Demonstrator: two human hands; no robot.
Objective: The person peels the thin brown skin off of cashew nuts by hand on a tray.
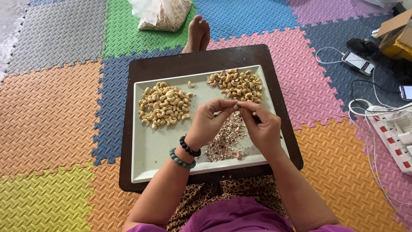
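Both hands meet over the middle of a pale rectangular plastic tray [146,159] that lies on a small dark brown wooden counter [171,64]. The left hand [208,122] has its fingers curled in, thumb and forefinger pinched on a single small cashew nut [237,104]. The right hand [262,126] is likewise nearly closed, its fingertips touching the same nut from the other side; a thin dark tool seems to show under its palm, though what it is cannot be made out. The nut is held in the air just above the tray, between the two heaps.

Two heaps of pale peeled cashews lie on the tray: one heap on the left [164,104] and a second heap at the far right corner [238,83], with one stray nut [191,84] between them. One spread of brownish skin scraps [225,141] lies under the hands.

The left wrist wears two bead bracelets, one black [189,148] and one blue-green [180,159]. On the coloured foam floor mats [51,111] sit one clear bag of nuts [163,15], two phones [359,62] and one white power strip [392,137].
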